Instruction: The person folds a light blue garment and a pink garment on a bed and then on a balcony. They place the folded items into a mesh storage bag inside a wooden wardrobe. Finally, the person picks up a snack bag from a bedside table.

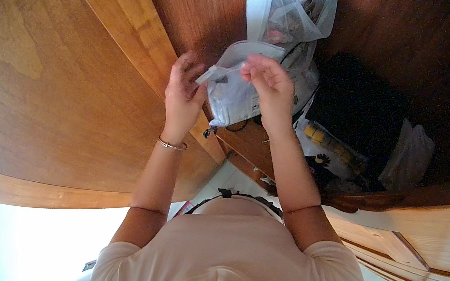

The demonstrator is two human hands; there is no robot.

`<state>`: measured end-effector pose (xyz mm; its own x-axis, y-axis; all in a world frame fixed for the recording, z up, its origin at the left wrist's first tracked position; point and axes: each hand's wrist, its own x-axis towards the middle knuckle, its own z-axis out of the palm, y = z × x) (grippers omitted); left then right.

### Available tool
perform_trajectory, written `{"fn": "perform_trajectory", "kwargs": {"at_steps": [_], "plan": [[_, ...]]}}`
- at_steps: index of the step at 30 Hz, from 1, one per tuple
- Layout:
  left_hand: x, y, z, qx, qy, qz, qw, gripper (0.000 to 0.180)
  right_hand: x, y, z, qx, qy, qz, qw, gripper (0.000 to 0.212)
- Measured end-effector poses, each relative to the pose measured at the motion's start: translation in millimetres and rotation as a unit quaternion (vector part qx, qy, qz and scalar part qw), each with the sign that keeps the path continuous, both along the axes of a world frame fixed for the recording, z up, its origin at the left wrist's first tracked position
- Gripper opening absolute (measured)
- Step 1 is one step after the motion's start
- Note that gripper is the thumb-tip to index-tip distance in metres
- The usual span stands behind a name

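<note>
A translucent zip bag (235, 97) hangs between my hands, its mouth spread apart and something pale and dark inside it. My right hand (273, 89) pinches the bag's upper edge between thumb and fingertips. My left hand (184, 90), slightly blurred, is beside the zip's left end with thumb and fingers apart around it; no firm grip shows. Behind the bag, more clear plastic packaging lies inside the wooden cabinet, and a mesh-sided white bag (301, 12) stands farther back.
An open wooden door (77, 90) curves along my left. Right of my right arm are a dark cloth-like bulk (355, 100), a clear pack with yellow items (321, 138) and a whitish plastic bag (411, 155). A pale wooden door (430, 237) is at the lower right.
</note>
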<state>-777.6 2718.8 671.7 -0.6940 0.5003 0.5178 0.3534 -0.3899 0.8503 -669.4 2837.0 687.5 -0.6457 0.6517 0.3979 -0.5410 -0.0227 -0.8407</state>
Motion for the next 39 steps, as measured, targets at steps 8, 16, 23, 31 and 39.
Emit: {"fn": "perform_trajectory", "kwargs": {"at_steps": [8,16,23,31,39], "plan": [[-6.7,19.8,-27.5,0.023,-0.141,-0.069,0.987,0.017,7.8,-1.1,6.1,0.141,-0.043,-0.091,0.985,0.031],[-0.8,23.4,5.5,-0.011,-0.071,-0.108,0.992,0.016,8.7,27.2,8.7,0.502,-0.081,-0.285,0.812,0.04],[-0.6,15.4,21.3,-0.037,0.046,-0.073,0.996,0.015,-8.9,11.0,15.3,0.393,-0.063,-0.101,0.912,0.015],[1.9,13.9,13.7,0.085,-0.047,-0.019,0.995,0.016,5.5,39.8,25.0,0.574,-0.097,-0.213,0.785,0.012],[-0.3,22.0,18.1,0.161,-0.084,0.008,0.983,0.02,13.1,74.0,-29.0,0.339,-0.159,-0.434,0.819,0.028]]}}
